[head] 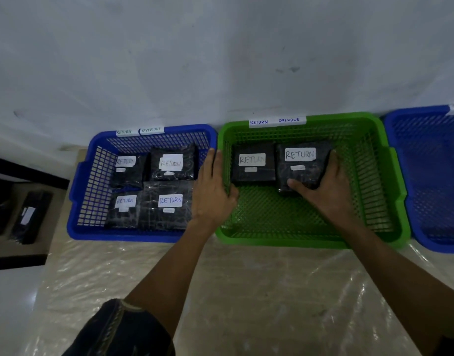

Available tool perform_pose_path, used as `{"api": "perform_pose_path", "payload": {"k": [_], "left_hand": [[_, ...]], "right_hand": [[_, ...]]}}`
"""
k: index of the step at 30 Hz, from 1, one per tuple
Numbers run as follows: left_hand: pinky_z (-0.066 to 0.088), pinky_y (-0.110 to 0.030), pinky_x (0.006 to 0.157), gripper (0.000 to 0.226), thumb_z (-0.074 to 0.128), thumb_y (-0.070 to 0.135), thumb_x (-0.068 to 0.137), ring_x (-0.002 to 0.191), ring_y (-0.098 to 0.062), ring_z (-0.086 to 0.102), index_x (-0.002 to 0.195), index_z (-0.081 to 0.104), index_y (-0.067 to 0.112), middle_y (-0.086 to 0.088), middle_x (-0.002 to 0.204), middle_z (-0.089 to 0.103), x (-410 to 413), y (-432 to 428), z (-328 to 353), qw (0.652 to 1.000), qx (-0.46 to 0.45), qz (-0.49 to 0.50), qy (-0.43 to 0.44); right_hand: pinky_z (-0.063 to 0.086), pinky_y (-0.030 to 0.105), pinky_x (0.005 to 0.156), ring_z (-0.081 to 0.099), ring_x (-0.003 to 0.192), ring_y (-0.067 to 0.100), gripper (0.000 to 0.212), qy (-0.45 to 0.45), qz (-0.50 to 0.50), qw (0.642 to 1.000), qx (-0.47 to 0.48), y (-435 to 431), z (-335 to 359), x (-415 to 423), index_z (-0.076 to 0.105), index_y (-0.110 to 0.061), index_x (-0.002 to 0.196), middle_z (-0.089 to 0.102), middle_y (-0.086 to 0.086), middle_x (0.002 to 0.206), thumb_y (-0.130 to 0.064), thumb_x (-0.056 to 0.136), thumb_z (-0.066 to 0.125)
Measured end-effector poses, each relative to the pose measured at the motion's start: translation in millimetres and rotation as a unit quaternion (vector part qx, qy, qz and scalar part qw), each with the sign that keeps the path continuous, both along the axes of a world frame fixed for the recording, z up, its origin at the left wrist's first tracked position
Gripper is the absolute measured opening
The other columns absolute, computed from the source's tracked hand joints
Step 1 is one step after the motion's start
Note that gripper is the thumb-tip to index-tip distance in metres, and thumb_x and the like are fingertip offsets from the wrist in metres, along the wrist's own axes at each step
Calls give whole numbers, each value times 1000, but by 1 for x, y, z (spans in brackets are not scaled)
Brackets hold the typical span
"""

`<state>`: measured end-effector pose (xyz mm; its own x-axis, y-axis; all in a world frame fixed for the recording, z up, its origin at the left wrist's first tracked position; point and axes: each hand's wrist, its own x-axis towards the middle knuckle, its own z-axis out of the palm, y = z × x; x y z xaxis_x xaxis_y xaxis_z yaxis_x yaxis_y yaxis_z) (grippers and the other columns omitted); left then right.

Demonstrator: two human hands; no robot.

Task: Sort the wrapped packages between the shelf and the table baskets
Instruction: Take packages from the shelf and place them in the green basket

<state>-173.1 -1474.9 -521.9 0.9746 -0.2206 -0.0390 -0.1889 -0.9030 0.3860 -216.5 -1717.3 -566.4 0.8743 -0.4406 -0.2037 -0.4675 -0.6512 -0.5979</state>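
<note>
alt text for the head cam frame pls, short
A person's right hand holds a black wrapped package labelled RETURN inside a green plastic mesh basket, beside a second such package. The left hand rests on that basket's left rim. A blue plastic mesh basket to the left holds four RETURN packages.

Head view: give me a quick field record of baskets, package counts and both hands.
left blue basket: four black wrapped packages, each labelled RETURN
green basket: two RETURN packages along the far wall, near half bare
right blue basket: partly out of frame, no package visible
basket tags: RETURN and OVERDUE on the left blue and green rims
left hand: on the green basket's left wall
right hand: gripping the right-hand package in the green basket
shelf: dark packages at far left
</note>
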Motion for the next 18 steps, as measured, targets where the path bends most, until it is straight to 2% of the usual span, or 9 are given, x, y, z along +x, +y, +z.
{"api": "perform_pose_path", "payload": {"k": [4, 8, 18], "left_hand": [[46, -47, 100, 83, 60, 28, 86, 140, -26, 31, 154, 13, 14, 1, 162, 5, 0, 0, 0, 1000, 0, 3, 9], [50, -47, 93, 83, 59, 29, 86, 134, -27, 39, 153, 13, 14, 3, 162, 4, 0, 0, -1, 1000, 5, 2, 12], [51, -48, 91, 81, 58, 28, 86, 127, -28, 46, 153, 13, 16, 7, 161, 2, -1, 0, -1, 1000, -5, 5, 18]], "right_hand": [[29, 51, 109, 27, 138, 38, 121, 12, -2, 999, -36, 0, -3, 6, 5, -12, 151, 22, 20, 153, -73, 66, 64], [29, 52, 108, 28, 137, 38, 120, 15, -4, 999, -41, 0, -4, 9, 5, -12, 151, 24, 21, 152, -73, 66, 63], [22, 48, 113, 25, 140, 36, 120, 25, 1, 1000, 9, -7, 6, 10, 3, -14, 152, 21, 18, 154, -68, 66, 67]]}}
